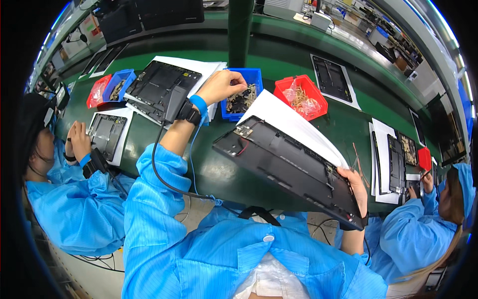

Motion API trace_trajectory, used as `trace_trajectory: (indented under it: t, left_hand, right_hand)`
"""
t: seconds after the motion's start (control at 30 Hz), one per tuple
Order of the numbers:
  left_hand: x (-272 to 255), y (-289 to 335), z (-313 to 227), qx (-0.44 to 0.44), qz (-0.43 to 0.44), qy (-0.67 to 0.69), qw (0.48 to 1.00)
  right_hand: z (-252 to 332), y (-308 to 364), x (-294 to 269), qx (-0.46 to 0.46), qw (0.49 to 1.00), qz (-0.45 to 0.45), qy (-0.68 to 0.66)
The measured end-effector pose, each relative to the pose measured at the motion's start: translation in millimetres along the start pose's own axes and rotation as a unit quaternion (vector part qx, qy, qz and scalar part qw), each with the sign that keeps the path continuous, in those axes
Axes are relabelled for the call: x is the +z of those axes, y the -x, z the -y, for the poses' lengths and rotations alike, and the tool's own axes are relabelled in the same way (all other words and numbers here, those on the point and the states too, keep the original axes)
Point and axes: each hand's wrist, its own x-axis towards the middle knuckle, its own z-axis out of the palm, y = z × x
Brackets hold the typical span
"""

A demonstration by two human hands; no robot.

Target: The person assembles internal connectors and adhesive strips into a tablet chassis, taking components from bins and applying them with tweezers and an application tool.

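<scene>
My right hand [354,185] grips the right end of a black device housing [294,167], a flat rectangular shell like a tablet or laptop cover. The shell is held tilted above the bench, with a small red wire near its left corner. My left hand [222,86] is over the near left edge of a blue bin [230,117] of small tan and dark parts. Its fingers are curled together, and whatever is between them is too small to make out. A blue strap and a black device are on my left wrist.
White sheets [294,122] lie behind the housing. More black housings [167,82] rest on paper at the left. A red bin [321,107] with parts and plastic bags stands right of the blue one. Co-workers in blue sit at both sides of the green bench [209,164].
</scene>
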Motion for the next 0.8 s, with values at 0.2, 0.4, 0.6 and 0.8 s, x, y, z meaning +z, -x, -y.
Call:
trace_trajectory:
  t: [0.2, 0.4, 0.6, 0.8]
  left_hand:
    - [2, 2, 14, -0.073, -0.044, 0.152, 0.985]
    - [-12, 14, -22, -0.031, -0.034, 0.083, 0.996]
    - [-13, 51, -76, -0.099, 0.033, 0.22, 0.97]
    - [22, 68, -127, -0.053, 0.09, 0.156, 0.982]
  right_hand:
    - [26, 40, 35, -0.165, 0.969, 0.06, 0.174]
    - [13, -23, -25, -0.007, 0.981, 0.053, 0.188]
    - [-3, -56, -35, -0.079, 0.868, 0.109, 0.478]
    - [12, -39, 75, -0.42, 0.738, 0.156, 0.504]
